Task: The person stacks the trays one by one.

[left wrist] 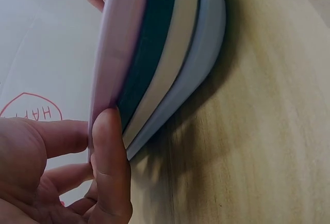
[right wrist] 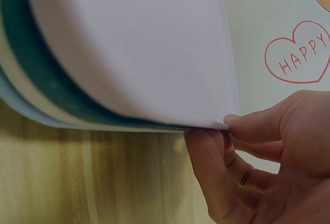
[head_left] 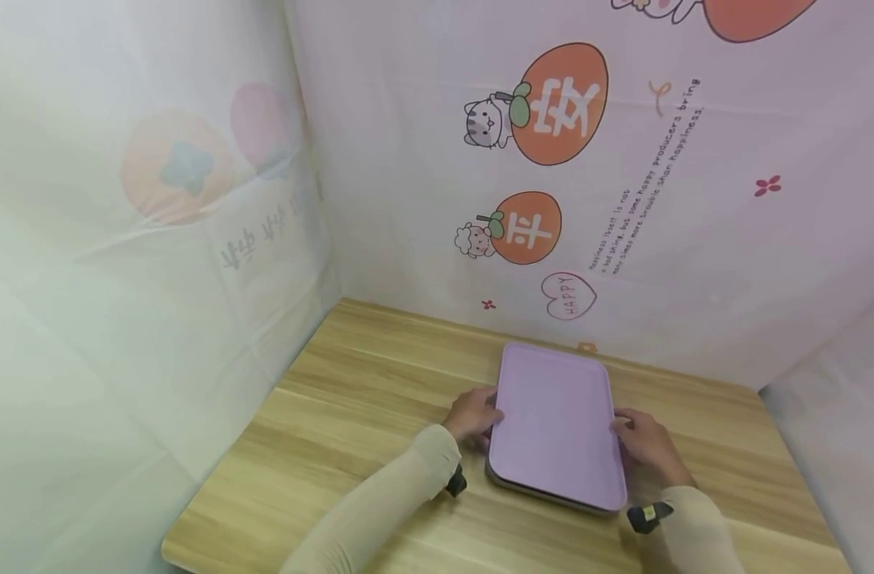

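Note:
A stack of rectangular trays lies on the wooden table, with a lilac tray on top. Below it, the left wrist view shows a dark green tray, a cream tray and a light blue tray at the bottom. My left hand pinches the lilac tray's left rim, thumb above and a finger beneath. On the opposite side my right hand pinches the right rim in the same way. The right wrist view shows that thumb on the rim's edge.
The wooden table extends around the stack on all sides. A white printed cloth hangs upright behind the table's back edge, with more white cloth at the left and right. Dark wrist straps sit at both cuffs.

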The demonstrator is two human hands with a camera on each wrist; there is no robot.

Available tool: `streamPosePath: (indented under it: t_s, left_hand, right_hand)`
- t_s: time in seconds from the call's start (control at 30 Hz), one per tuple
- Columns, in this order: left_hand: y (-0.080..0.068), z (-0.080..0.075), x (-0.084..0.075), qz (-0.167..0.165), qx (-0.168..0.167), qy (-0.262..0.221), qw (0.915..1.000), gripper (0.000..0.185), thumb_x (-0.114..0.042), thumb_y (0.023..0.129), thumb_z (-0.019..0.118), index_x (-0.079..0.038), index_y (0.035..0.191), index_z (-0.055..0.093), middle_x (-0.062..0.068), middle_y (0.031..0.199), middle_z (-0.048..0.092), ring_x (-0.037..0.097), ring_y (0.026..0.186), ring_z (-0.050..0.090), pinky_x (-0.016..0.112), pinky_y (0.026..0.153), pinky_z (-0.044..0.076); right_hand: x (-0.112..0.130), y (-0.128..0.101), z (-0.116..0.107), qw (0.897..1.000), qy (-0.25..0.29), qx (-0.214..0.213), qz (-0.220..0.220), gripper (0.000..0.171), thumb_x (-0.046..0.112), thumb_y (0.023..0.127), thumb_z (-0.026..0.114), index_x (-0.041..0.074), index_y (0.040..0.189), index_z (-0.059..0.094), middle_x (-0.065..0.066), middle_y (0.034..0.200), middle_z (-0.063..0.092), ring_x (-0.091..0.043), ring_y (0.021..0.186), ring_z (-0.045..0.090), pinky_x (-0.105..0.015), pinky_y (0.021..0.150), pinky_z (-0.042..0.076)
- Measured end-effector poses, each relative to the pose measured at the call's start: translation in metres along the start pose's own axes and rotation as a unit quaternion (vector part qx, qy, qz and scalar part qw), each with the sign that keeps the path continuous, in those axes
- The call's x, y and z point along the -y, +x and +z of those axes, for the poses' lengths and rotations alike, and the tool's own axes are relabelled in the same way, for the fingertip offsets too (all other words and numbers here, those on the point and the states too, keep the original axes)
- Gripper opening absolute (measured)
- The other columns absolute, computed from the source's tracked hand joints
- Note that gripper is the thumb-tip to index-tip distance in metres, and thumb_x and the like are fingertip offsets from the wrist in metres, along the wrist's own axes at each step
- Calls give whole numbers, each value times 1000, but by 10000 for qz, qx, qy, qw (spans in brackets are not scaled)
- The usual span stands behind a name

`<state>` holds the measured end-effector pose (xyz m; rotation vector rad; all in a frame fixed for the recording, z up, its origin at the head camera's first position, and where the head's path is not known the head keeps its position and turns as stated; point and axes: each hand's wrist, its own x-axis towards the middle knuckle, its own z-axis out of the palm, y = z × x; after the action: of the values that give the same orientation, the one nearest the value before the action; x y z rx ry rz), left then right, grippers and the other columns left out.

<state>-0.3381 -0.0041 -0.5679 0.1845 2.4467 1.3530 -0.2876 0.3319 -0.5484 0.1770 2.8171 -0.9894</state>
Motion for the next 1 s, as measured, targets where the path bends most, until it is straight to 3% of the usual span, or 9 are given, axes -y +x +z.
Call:
streamPosePath:
  t_s: [0.23,0.37,0.5,0.6,0.8,1.0]
  left_hand:
    - [-10,-3,-2,-38,98,-170,9998,71,-12,98,74,-18,165,50,28,141,69,19,48,65,34,46,61]
    - [-11,-4,-3,-27,150,-197,9997,73,-12,97,77,-17,165,50,24,121,75,18,51,65,33,46,60]
    - [-7,-5,-3,-26,161,-151,9998,72,-11,97,78,-16,164,51,18,103,76,17,51,65,32,46,60]
    - [-3,-7,-2,-4,144,-18,9999,70,-14,99,77,-18,164,51,14,100,76,15,52,64,31,47,60]
    - [6,-11,7,88,277,-253,9993,71,-16,102,75,-19,167,47,7,87,70,15,53,62,35,47,61]
    - [11,-16,14,139,475,-319,9983,73,-19,103,75,-19,168,44,8,86,69,19,59,65,35,48,61]
  right_hand:
    - [-2,-3,4,9994,-318,-105,-31,53,20,110,53,-14,151,52,-39,131,68,-35,99,75,-44,78,63]
    - [0,-7,5,9996,-239,-174,-20,53,20,110,52,-13,151,52,-39,127,70,-35,94,76,-46,76,64]
    - [1,-7,9,9987,-371,-334,-124,52,21,111,50,-12,151,53,-40,131,67,-44,103,75,-57,87,63]
    - [2,-4,11,9979,-458,-430,-136,51,22,113,48,-11,151,53,-42,137,63,-49,112,71,-64,94,59]
    - [5,5,18,9984,-267,-496,-4,51,23,113,48,-9,152,54,-41,141,62,-48,114,69,-63,95,58]
    - [4,15,23,9981,-295,-534,-25,50,24,114,48,-10,150,56,-41,143,60,-57,124,64,-68,100,55]
